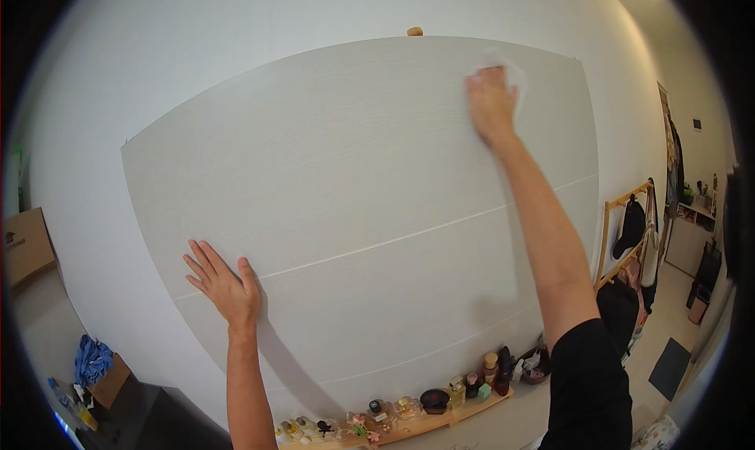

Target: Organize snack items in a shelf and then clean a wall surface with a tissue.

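A large pale grey panel (354, 155) with a faint grain and thin white seams covers much of the wall before me. My left hand (227, 285) rests on its lower left part, fingers spread, holding nothing. Up at the panel's right side, my right hand (494, 102) holds a thin white cloth or tissue (514, 72) against the surface. The hand and cloth are blurred, and the fingers cover part of the cloth.
A wooden shelf (407, 431) below bears several perfume bottles (457, 392) and pink artificial flowers (358, 424). At right stands a wooden rack (607, 231) with a black cap (630, 229) and bags. Lower left are a cardboard box (29, 237) and blue crumpled fabric (93, 358).
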A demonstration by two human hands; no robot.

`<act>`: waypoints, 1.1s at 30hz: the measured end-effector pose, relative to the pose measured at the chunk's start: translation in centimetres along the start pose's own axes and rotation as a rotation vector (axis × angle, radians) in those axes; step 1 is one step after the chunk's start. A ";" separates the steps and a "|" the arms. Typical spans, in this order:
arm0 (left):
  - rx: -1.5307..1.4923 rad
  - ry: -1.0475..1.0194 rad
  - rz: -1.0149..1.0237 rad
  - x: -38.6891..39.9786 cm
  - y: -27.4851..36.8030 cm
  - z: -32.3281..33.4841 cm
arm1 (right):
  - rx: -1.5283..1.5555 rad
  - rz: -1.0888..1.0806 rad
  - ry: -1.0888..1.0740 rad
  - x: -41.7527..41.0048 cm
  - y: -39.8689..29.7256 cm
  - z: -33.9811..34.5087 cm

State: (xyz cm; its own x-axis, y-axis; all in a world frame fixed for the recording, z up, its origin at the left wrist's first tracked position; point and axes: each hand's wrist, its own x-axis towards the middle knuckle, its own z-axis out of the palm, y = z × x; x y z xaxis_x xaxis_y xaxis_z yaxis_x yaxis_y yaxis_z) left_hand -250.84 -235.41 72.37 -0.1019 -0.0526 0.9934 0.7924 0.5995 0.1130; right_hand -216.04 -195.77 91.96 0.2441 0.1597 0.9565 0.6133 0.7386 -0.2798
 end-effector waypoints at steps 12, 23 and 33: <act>0.015 0.006 -0.022 -0.1 -0.1 -0.2 | 0.452 -0.854 -0.142 -8.3 -19.9 -1.8; -0.027 0.010 -0.044 -0.1 0.8 0.4 | -0.029 -0.067 -0.089 -1.0 13.1 -1.9; -0.044 0.136 -0.314 0.6 3.6 3.2 | 0.327 -0.423 -0.334 -17.1 -4.0 -5.0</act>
State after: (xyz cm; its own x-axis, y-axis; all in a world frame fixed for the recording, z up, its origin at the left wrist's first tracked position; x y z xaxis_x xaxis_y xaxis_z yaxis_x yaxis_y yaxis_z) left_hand -249.95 -230.71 73.32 -0.2662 -0.3368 0.9032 0.7607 0.5021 0.4114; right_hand -218.87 -204.70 76.31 -0.2494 -0.0329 0.9678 0.3310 0.9363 0.1172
